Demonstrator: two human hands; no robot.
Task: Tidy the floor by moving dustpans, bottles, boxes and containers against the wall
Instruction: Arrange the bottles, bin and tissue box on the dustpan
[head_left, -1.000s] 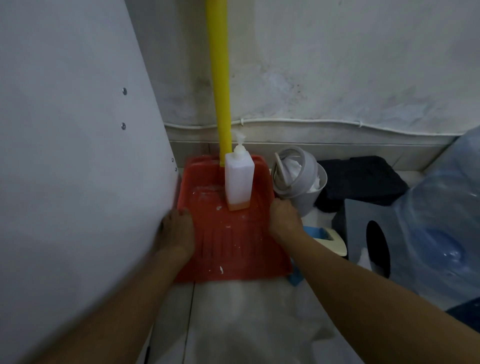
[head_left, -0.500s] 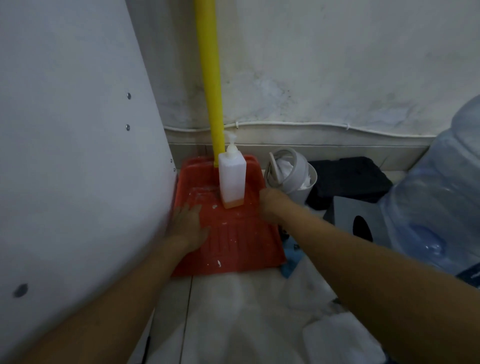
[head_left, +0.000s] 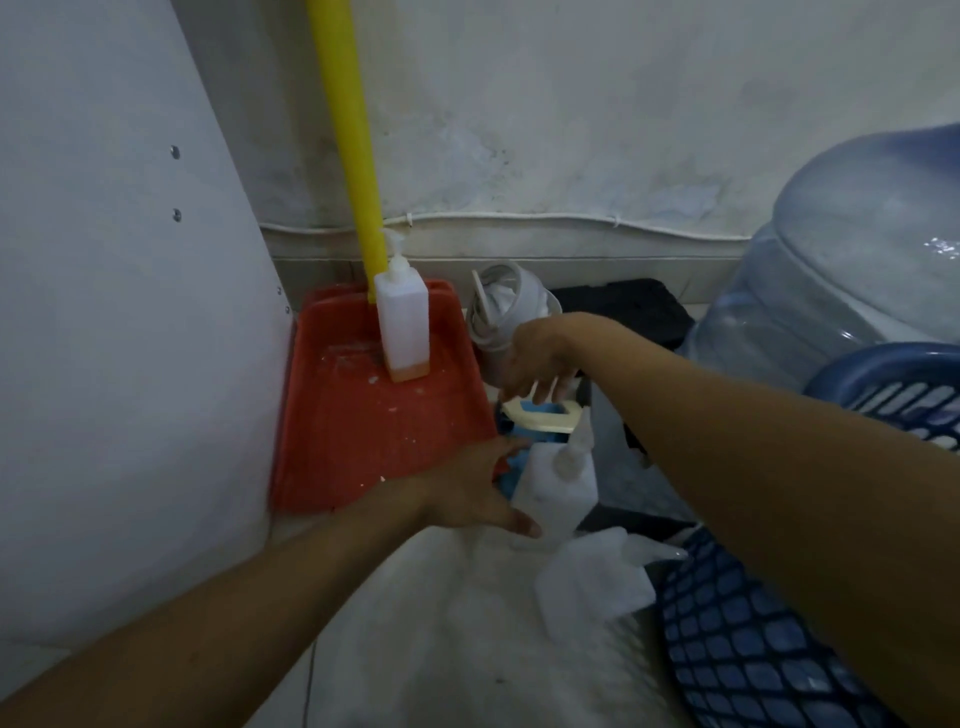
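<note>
Left hand, right hand now off sides of dustpan, both slack, empty; long axis toward wall, mouth outward

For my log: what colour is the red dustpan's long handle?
Bright yellow pole handle, clearest in head view.

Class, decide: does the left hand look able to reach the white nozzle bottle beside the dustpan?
Probably yes: the left hand is open right beside the bottle, with nothing lying between them. The right hand hovers farther back, out of the way.
</note>
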